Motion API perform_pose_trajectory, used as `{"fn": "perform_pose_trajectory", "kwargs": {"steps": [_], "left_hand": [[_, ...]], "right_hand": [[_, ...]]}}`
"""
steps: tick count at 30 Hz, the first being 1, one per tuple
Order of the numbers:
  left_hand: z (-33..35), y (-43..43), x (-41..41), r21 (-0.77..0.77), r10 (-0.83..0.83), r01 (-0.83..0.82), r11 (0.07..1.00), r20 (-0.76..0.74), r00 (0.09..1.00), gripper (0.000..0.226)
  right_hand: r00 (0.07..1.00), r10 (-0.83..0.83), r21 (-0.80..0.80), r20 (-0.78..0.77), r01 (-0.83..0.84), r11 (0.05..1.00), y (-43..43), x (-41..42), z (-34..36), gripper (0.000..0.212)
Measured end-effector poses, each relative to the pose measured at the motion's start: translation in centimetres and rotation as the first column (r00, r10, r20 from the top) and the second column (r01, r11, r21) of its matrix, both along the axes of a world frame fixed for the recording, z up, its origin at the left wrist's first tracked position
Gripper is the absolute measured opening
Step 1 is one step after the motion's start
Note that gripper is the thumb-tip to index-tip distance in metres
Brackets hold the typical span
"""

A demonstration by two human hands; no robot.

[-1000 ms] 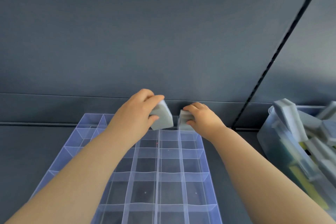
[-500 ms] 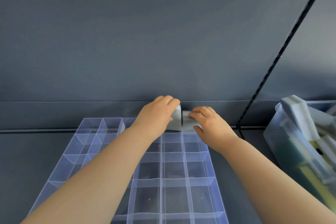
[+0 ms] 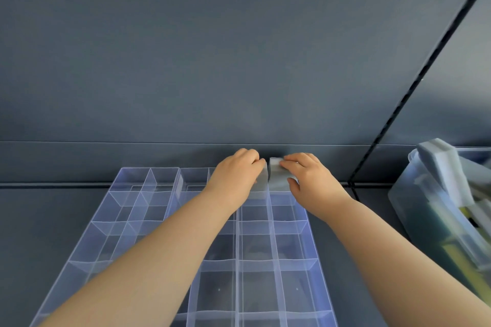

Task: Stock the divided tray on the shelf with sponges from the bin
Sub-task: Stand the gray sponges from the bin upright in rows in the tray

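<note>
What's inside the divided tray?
Two grey sponges stand in far-row cells: the left sponge gripped by the left hand, the right sponge by the right hand. Forearms cover part of the tray.

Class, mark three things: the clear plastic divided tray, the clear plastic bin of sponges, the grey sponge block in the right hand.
Clear plastic divided tray (image 3: 138, 176): head view, far-left compartment's back wall.
Clear plastic bin (image 3: 422, 207): head view, left wall.
Grey sponge block (image 3: 277, 180): head view, front face.
</note>
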State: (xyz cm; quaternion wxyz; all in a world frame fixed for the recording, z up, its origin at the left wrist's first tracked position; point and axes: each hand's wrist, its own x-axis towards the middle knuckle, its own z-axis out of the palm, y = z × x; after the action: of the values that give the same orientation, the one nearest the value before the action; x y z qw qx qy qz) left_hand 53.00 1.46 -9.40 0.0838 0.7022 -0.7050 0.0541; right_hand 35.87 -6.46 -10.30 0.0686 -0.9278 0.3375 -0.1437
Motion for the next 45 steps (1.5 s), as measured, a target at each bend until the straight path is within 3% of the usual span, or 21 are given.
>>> {"fn": "perform_pose_trajectory", "kwargs": {"steps": [6,12,21,29,38,45], "left_hand": [[-1.2,-0.4,0.3,-0.050,-0.040,0.034,0.998,-0.125,0.991,0.049],[-0.8,0.0,0.1,-0.102,-0.044,0.035,0.994,-0.085,0.995,0.033],[2.8,4.9,-4.3,-0.285,0.001,0.004,0.959,0.019,1.000,0.021],[1.9,11.8,-9.3,-0.275,0.099,-0.090,0.957,0.020,0.995,0.029],[2.2,22.1,-12.6,-0.189,0.120,-0.113,0.976,0.028,0.992,0.039],[2.5,29.8,-16.1,-0.188,0.066,-0.072,0.980,-0.039,0.997,0.040]], "right_hand": [[1.000,-0.022,0.020,-0.001,0.022,1.000,0.4,0.2,-0.1,0.043],[0.999,-0.021,0.018,-0.027,0.022,1.000,0.7,0.0,0.5,0.043],[0.998,0.006,0.018,0.069,-0.007,1.000,3.3,-2.5,1.4,0.040],[0.986,0.027,0.158,0.162,-0.053,0.986,8.4,-5.8,-0.2,0.042],[0.999,-0.050,0.066,0.008,0.050,0.997,18.9,-11.4,0.3,0.048],[0.989,-0.148,0.065,0.003,0.147,0.987,28.1,-16.2,1.3,0.050]]}}
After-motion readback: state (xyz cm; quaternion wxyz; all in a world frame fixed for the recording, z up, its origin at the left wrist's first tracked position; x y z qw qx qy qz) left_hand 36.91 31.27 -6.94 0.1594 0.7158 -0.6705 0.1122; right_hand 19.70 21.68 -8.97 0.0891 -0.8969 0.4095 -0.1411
